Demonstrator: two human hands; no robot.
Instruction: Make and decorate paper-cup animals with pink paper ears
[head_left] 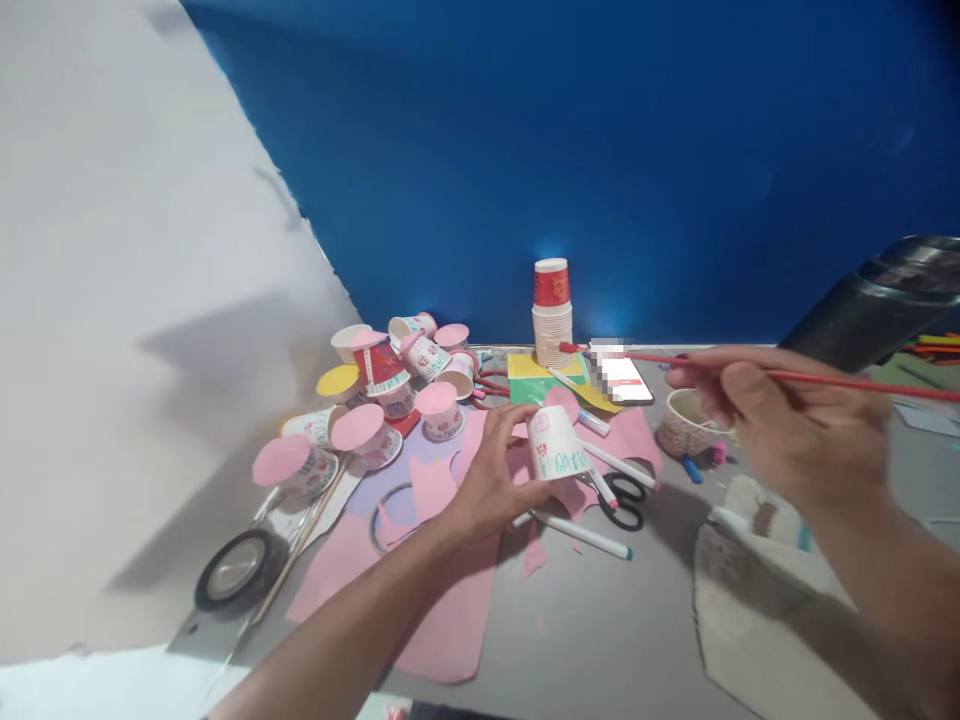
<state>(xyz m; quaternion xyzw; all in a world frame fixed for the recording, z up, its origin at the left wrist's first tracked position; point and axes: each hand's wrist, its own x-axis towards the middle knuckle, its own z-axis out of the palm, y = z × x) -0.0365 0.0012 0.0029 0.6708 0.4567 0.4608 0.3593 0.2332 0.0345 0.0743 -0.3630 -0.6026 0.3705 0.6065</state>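
My left hand grips a small white paper cup, tilted mouth down, with pink and teal marks drawn on its side. A round pink paper piece shows just behind that cup. In my right hand is a thin red paintbrush, held nearly level. Its red bristle end points left, above and right of the cup, apart from it. Below the right hand stands a patterned paper cup. Black-handled scissors and several white markers lie by the left hand.
Several decorated cups with pink discs crowd the left side. A cup stack and a phone stand and lie near the blue wall. Black tape, pink paper, a stained cloth and a dark bottle surround the work.
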